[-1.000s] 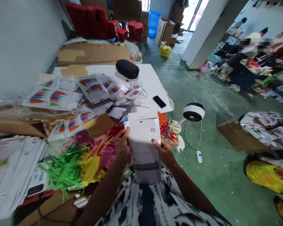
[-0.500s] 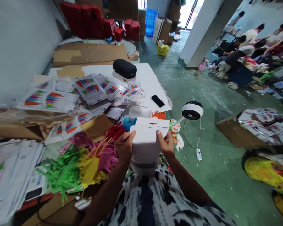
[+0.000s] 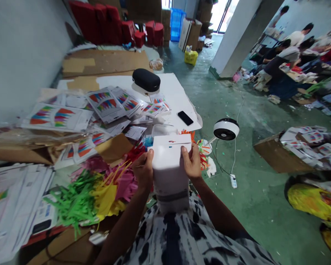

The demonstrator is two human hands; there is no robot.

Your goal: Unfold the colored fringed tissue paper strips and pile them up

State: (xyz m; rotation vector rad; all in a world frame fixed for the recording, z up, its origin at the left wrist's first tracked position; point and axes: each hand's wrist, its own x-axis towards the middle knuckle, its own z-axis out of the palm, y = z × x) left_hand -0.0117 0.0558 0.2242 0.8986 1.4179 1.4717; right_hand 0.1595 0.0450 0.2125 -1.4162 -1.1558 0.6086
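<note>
In front of my body I hold a white packaging card [image 3: 169,165] with a cut slot near its far edge; orange and blue show through the holes. My left hand [image 3: 143,167] grips its left edge, thumb on top. The right hand [image 3: 192,162] pinches the opposite edge the same way; its fingers are hidden behind. Left of the card lie heaps of cut strips: green [image 3: 71,204], yellow [image 3: 107,195] and pink [image 3: 128,184]. Orange strips [image 3: 204,162] show beside my right hand. A clear plastic tray [image 3: 164,129] sits just beyond the card.
Finished-looking packs with coloured prints [image 3: 55,117] cover the left. A stack of white cards [image 3: 16,206] stands nearer. Beyond are a black case [image 3: 146,80] and a phone [image 3: 185,118]. To the right are a white fan [image 3: 226,129], a power strip [image 3: 233,181] and a filled carton [image 3: 276,154]. People sit far right.
The card has shifted slightly left and toward me, with both hands still on its edges. Its top flap looks tilted a little differently. The view has moved slightly.
</note>
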